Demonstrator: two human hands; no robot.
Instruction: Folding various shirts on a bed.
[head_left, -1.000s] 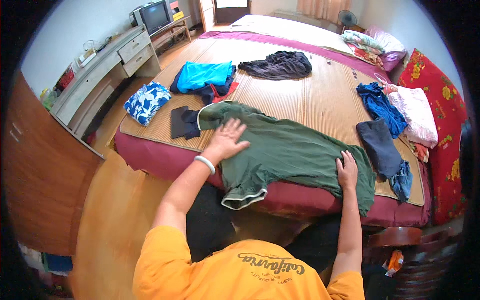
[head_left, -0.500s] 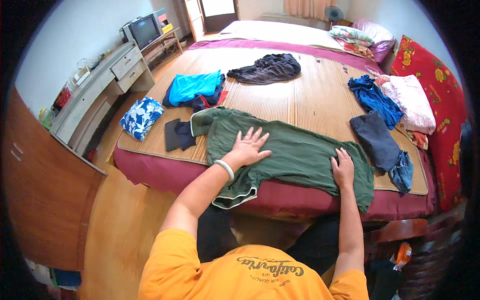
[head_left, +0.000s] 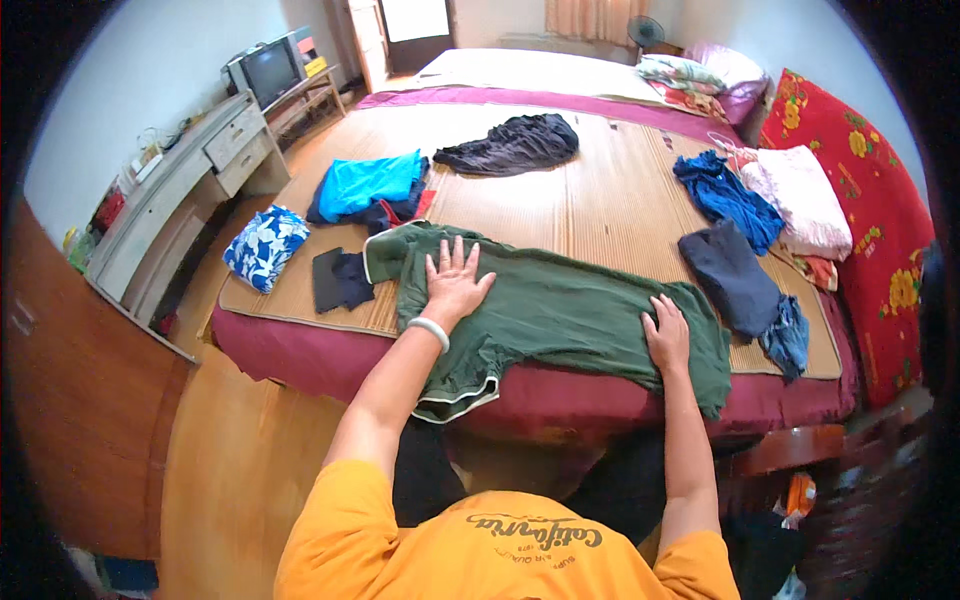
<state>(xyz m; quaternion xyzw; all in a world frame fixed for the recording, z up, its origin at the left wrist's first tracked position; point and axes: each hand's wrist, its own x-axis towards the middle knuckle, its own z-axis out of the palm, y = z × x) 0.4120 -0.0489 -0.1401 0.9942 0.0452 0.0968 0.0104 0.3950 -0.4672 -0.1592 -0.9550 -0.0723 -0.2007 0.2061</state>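
A dark green short-sleeved shirt point(head_left: 570, 300) with white trim lies spread sideways along the near edge of the bed, one sleeve hanging over the edge. Flat on its left part rests my left hand point(head_left: 458, 285), fingers spread, a pale bangle point(head_left: 432, 332) round the wrist. My right hand point(head_left: 667, 335) lies palm down near the shirt's right end, its fingers outstretched. Neither hand grips the cloth. Just left of the shirt are small dark folded pieces of cloth point(head_left: 340, 280).
On the woven mat point(head_left: 600, 200) lie a blue-and-white floral bundle point(head_left: 266, 247), a bright blue folded garment point(head_left: 375, 182), a crumpled black garment point(head_left: 510, 147), and dark trousers point(head_left: 730, 275). A red floral headboard point(head_left: 850, 220) stands right; a grey desk point(head_left: 180, 200) stands left.
My left hand has slid left across the shirt toward its collar end, its fingers now pointing more straight away from me. My right hand keeps its place. The whole view has shifted slightly.
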